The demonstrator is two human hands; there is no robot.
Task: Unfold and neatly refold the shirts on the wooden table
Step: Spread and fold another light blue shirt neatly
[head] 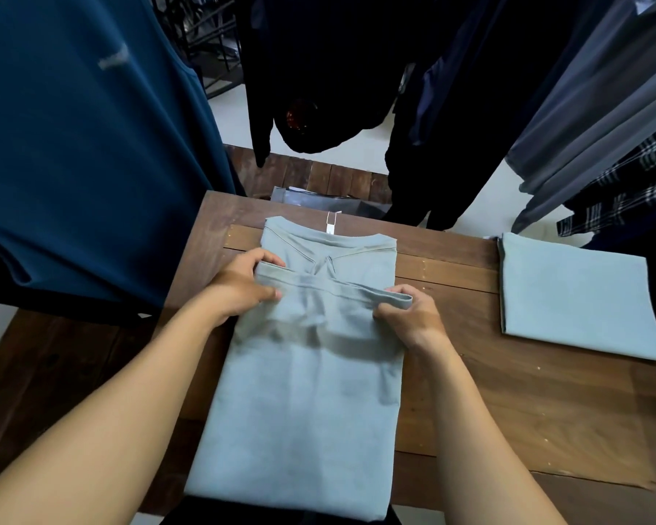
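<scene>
A pale blue-grey shirt [303, 411] lies lengthwise on the wooden table [527, 411], its sides folded in and its collar with a white tag [331, 223] at the far end. The near part is lifted and carried over toward the collar. My left hand [243, 286] pinches the left corner of the hem. My right hand [406, 316] pinches the right corner of the same hem, so the hem stretches between them across the shirt's middle. A second shirt [576, 297] of the same colour lies folded flat at the table's right side.
Hanging clothes ring the table: a dark teal shirt [84, 145] at the left, black garments [338, 70] behind, grey and plaid ones [603, 145] at the right. A grey bag [319, 198] sits just past the table's far edge.
</scene>
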